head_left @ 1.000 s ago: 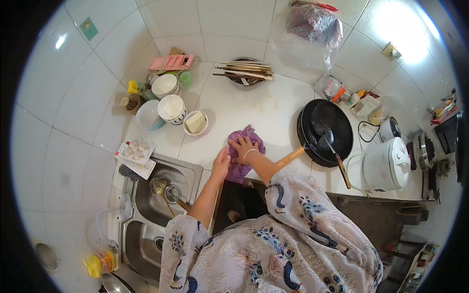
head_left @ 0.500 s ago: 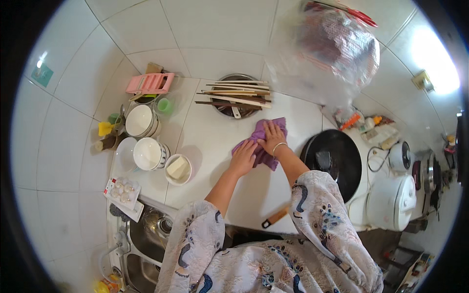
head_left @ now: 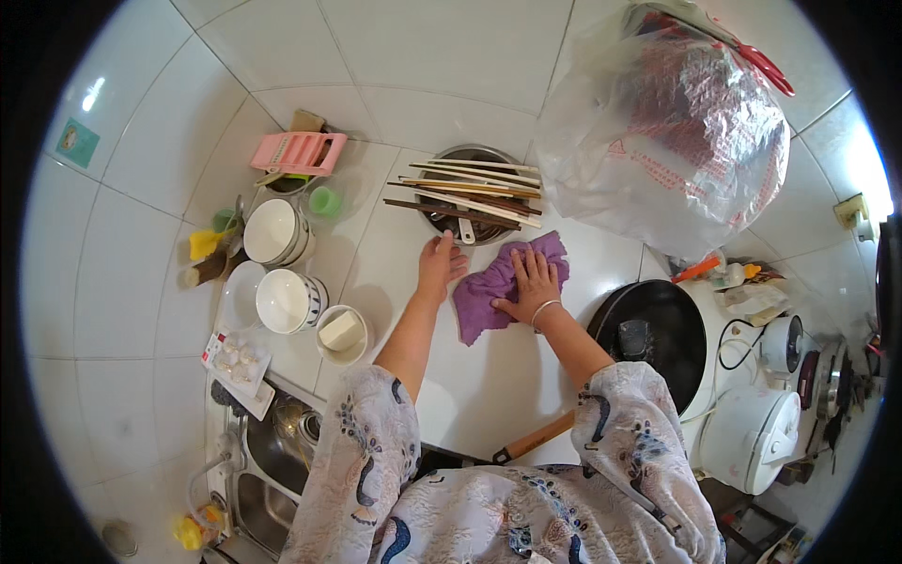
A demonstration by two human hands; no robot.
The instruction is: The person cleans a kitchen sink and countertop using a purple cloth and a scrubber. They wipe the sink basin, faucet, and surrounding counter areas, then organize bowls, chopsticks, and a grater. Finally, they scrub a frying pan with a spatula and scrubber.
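Note:
My right hand [head_left: 533, 285] lies flat, fingers spread, on a purple cloth [head_left: 490, 292] spread over the white counter [head_left: 489, 385]. My left hand [head_left: 440, 265] rests flat on the bare counter just left of the cloth, fingers together, holding nothing. Right behind both hands stands a metal pot [head_left: 473, 196] with several chopsticks [head_left: 470, 191] laid across its rim.
Stacked white bowls [head_left: 273, 232], a patterned bowl [head_left: 290, 302] and a small bowl holding a white block [head_left: 341, 333] stand at the left. A black wok [head_left: 654, 334] and a white rice cooker [head_left: 749, 437] are at the right. A big plastic bag [head_left: 669, 127] hangs behind. The sink [head_left: 268, 461] is lower left.
Both hands and the purple cloth have moved farther back on the counter, toward the pot with chopsticks. My left hand has come off the cloth onto the bare counter.

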